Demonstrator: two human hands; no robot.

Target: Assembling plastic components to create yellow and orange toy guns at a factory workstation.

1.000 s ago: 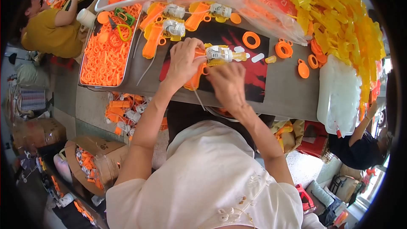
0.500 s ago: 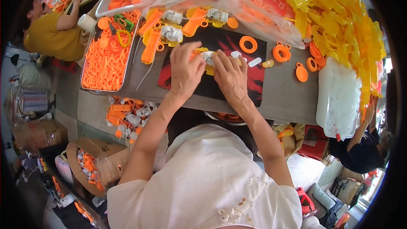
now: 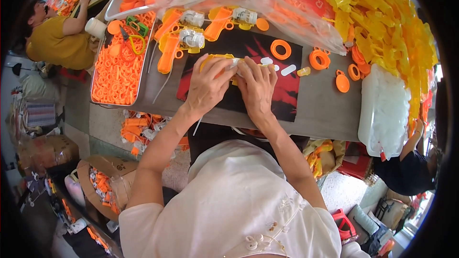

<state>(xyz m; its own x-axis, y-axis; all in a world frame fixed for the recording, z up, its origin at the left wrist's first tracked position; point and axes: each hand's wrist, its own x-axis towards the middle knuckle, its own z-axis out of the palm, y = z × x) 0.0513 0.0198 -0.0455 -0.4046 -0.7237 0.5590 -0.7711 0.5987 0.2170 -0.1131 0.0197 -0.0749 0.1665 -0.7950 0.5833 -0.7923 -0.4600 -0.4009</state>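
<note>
Both hands close round a partly covered yellow and orange toy gun shell (image 3: 205, 60) with a white part in its middle, low over a black and red mat (image 3: 282, 96). My left hand (image 3: 209, 85) grips its left end with bent fingers. Fingertips of my right hand (image 3: 256, 82) press on its right side, next to the white part. Most of the piece is hidden under the fingers. A thin pale tube (image 3: 197, 126) hangs below my left wrist. Just right of my right hand lie small white oval pieces (image 3: 288, 70) and a small clear yellow cylinder (image 3: 303, 71).
Orange toy guns with clear fittings (image 3: 168, 52) lie beyond my left hand. Left of them stands a tray of orange rings (image 3: 114, 79) with yellow-handled pliers (image 3: 137, 44). Orange rings (image 3: 280, 49), a white tub (image 3: 382, 114) and piled yellow shells (image 3: 382, 24) are rightward. Two people work nearby.
My left hand has come down from above the piece, and its fingers now wrap the left end. My right hand stays on the piece. The pale tube now shows below the left wrist.
</note>
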